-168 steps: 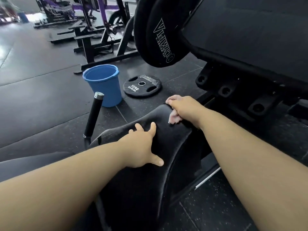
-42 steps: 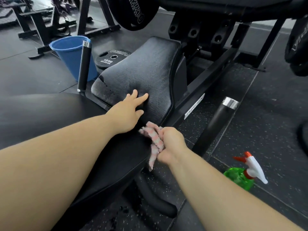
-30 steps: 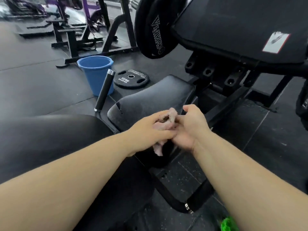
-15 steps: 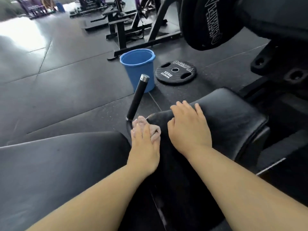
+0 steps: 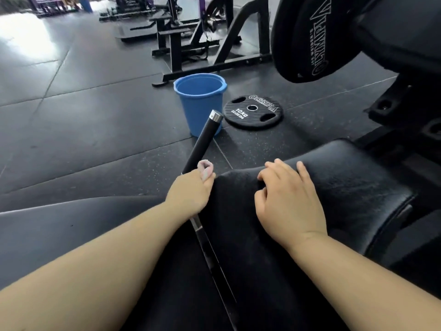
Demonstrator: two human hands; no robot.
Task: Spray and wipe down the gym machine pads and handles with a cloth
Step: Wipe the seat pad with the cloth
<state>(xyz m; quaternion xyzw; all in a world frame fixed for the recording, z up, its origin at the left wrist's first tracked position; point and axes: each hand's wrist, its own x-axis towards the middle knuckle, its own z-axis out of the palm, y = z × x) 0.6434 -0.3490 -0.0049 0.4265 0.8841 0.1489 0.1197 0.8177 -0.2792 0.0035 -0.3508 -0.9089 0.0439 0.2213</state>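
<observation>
Gym floor of dark rubber tiles point(image 5: 95, 115), with frames of other machines at the far end. Items, left to right.

- Back pad point(image 5: 59, 235): black, lower left, under the left forearm.
- Left hand point(image 5: 191, 194): fingers curled round the cloth point(image 5: 205, 168), a pink wad showing past the knuckles. It is set against the foot of the handle point(image 5: 202, 144), probably to start wiping upward.
- Handle: black grip, chrome cap, tilted away.
- Bucket point(image 5: 199, 108): blue, on the floor just behind the handle, likely for rinsing.
- Weight plate point(image 5: 253, 112): flat on the floor beside the bucket.
- Right hand point(image 5: 288, 201): fingers loosely bent, holding nothing, resting on the seat pad point(image 5: 346, 187), apparently as a brace.
- Loaded plate point(image 5: 300, 39): upper right, on the machine.
</observation>
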